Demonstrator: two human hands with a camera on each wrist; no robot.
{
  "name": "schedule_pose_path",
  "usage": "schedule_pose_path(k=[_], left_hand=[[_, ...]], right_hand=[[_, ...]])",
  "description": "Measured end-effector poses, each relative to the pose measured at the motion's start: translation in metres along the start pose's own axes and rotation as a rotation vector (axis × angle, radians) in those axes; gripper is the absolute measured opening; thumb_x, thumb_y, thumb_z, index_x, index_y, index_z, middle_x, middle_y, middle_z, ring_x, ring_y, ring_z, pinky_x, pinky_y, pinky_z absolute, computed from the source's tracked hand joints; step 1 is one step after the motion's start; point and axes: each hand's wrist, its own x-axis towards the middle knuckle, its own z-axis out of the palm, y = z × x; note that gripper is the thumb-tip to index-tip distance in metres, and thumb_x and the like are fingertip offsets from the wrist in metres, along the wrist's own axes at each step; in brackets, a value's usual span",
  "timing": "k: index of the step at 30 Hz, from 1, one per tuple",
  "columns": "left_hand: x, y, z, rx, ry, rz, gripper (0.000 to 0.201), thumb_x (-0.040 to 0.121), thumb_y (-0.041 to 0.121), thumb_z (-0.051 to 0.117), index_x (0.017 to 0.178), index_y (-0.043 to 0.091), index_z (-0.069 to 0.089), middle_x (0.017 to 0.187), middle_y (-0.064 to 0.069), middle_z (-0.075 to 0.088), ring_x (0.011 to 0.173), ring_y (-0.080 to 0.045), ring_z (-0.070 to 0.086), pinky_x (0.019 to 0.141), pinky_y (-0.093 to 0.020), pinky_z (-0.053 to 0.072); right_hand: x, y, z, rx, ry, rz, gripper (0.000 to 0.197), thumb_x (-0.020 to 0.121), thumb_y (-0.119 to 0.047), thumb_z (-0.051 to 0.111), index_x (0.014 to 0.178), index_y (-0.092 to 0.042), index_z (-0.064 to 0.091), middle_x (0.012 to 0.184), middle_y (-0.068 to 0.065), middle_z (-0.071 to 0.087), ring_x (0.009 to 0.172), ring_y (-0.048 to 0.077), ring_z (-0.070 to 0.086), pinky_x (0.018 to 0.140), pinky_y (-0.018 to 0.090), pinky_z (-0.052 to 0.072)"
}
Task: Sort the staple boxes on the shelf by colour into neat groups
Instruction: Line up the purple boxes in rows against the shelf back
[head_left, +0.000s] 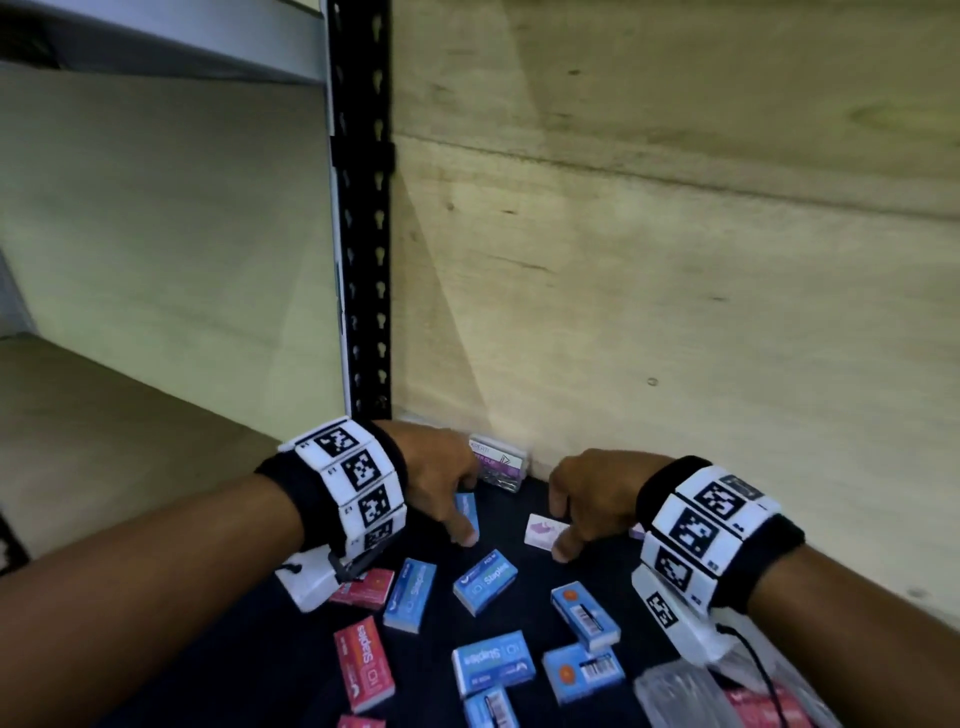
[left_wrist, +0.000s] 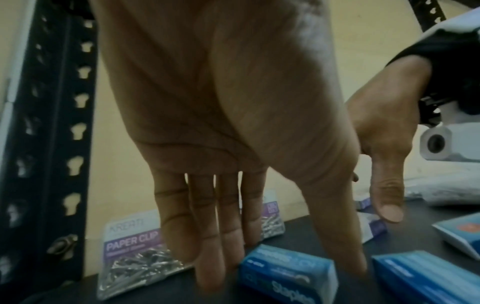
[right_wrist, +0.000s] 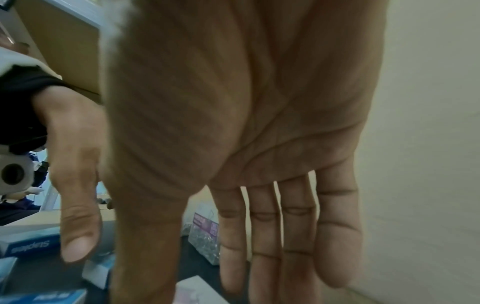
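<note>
1. At the back corner of the dark shelf (head_left: 291, 670), both hands reach down among scattered staple boxes.
2. The left hand (head_left: 441, 483) has straight fingers and grips nothing; a blue box (left_wrist: 288, 275) lies between its fingers and thumb, long axis running front to back in the head view.
3. The right hand (head_left: 587, 499) also has straight, relaxed fingers; its thumb rests at a pale purple box (head_left: 545, 530) lying flat. Actual contact cannot be confirmed.
4. The left hand is nearer the blue box, the right hand nearer the purple one; each box sits directly under its hand, so closing the fingers looks sufficient.
5. More blue boxes (head_left: 485, 582) and red boxes (head_left: 361, 662) lie unsorted nearer the front.
6. A pack of paper clips (left_wrist: 135, 257) leans against the plywood wall (head_left: 675, 260), beside a black slotted post (head_left: 363, 234).
</note>
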Motion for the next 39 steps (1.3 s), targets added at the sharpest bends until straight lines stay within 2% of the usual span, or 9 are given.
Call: schedule_pose_path(k=[3, 5, 10, 16, 21, 24, 29, 32, 39], left_hand=[[0.002, 0.007, 0.004, 0.061, 0.017, -0.026, 0.064, 0.073, 0.063, 0.072, 0.112, 0.012, 0.065, 0.109, -0.005, 0.068, 0.095, -0.026, 0.064, 0.086, -0.041, 0.055], [0.002, 0.01, 0.005, 0.072, 0.034, -0.04, 0.062, 0.073, 0.06, 0.074, 0.111, 0.012, 0.065, 0.108, -0.006, 0.067, 0.094, -0.027, 0.064, 0.085, -0.041, 0.055], [-0.005, 0.022, 0.001, 0.053, 0.069, -0.008, 0.065, 0.076, 0.057, 0.073, 0.124, 0.016, 0.061, 0.12, -0.004, 0.064, 0.104, -0.025, 0.062, 0.089, -0.036, 0.053], [-0.002, 0.048, -0.008, 0.036, 0.121, 0.049, 0.068, 0.076, 0.059, 0.072, 0.129, 0.019, 0.059, 0.121, -0.003, 0.064, 0.104, -0.023, 0.061, 0.09, -0.037, 0.052], [0.01, 0.074, -0.014, -0.003, 0.129, 0.081, 0.072, 0.074, 0.061, 0.073, 0.131, 0.019, 0.057, 0.125, 0.0, 0.062, 0.106, -0.022, 0.061, 0.092, -0.037, 0.052], [0.018, 0.086, -0.014, -0.008, 0.114, 0.09, 0.07, 0.075, 0.061, 0.073, 0.127, 0.016, 0.061, 0.121, -0.002, 0.065, 0.103, -0.023, 0.062, 0.09, -0.037, 0.053], [0.028, 0.098, -0.01, 0.0, 0.103, 0.081, 0.069, 0.075, 0.063, 0.072, 0.121, 0.013, 0.063, 0.116, -0.004, 0.066, 0.099, -0.025, 0.063, 0.085, -0.037, 0.054], [0.032, 0.101, -0.005, 0.021, 0.105, 0.078, 0.07, 0.072, 0.067, 0.071, 0.114, 0.011, 0.066, 0.11, -0.008, 0.068, 0.095, -0.028, 0.065, 0.082, -0.038, 0.054], [0.026, 0.105, -0.011, 0.053, 0.149, 0.061, 0.068, 0.073, 0.072, 0.064, 0.115, 0.019, 0.065, 0.109, -0.001, 0.068, 0.095, -0.024, 0.065, 0.083, -0.039, 0.055]], right_hand=[[-0.001, 0.0, 0.004, 0.01, 0.022, -0.016, 0.048, 0.078, -0.04, 0.08, 0.114, -0.011, 0.067, 0.111, 0.005, 0.07, 0.101, 0.026, 0.065, 0.081, 0.032, 0.05], [-0.003, 0.0, 0.007, 0.022, 0.035, -0.018, 0.045, 0.079, -0.037, 0.08, 0.114, -0.01, 0.067, 0.113, 0.006, 0.07, 0.102, 0.026, 0.065, 0.082, 0.033, 0.051], [-0.012, 0.006, 0.011, 0.008, 0.042, -0.011, 0.042, 0.081, -0.036, 0.078, 0.114, -0.011, 0.069, 0.113, 0.006, 0.071, 0.1, 0.025, 0.066, 0.083, 0.033, 0.052], [-0.031, 0.024, 0.018, -0.004, 0.035, 0.045, 0.045, 0.082, -0.033, 0.078, 0.119, -0.012, 0.065, 0.117, 0.006, 0.068, 0.104, 0.025, 0.064, 0.083, 0.033, 0.052], [-0.044, 0.039, 0.025, 0.023, 0.02, 0.081, 0.044, 0.081, -0.031, 0.079, 0.118, -0.011, 0.066, 0.116, 0.006, 0.069, 0.088, 0.021, 0.059, 0.072, 0.028, 0.045], [-0.047, 0.047, 0.03, 0.048, 0.024, 0.102, 0.044, 0.081, -0.032, 0.079, 0.118, -0.012, 0.065, 0.116, 0.006, 0.068, 0.089, 0.021, 0.059, 0.074, 0.028, 0.047], [-0.047, 0.056, 0.037, 0.048, 0.016, 0.106, 0.048, 0.083, -0.033, 0.078, 0.123, -0.011, 0.063, 0.121, 0.007, 0.066, 0.103, 0.025, 0.063, 0.076, 0.031, 0.047], [-0.046, 0.059, 0.042, 0.034, 0.01, 0.107, 0.05, 0.083, -0.036, 0.077, 0.123, -0.009, 0.064, 0.118, 0.008, 0.068, 0.105, 0.026, 0.064, 0.083, 0.034, 0.052], [-0.062, 0.079, 0.044, 0.137, 0.096, 0.126, 0.042, 0.083, -0.043, 0.074, 0.118, -0.023, 0.064, 0.114, -0.001, 0.067, 0.1, 0.019, 0.06, 0.08, 0.027, 0.045]])
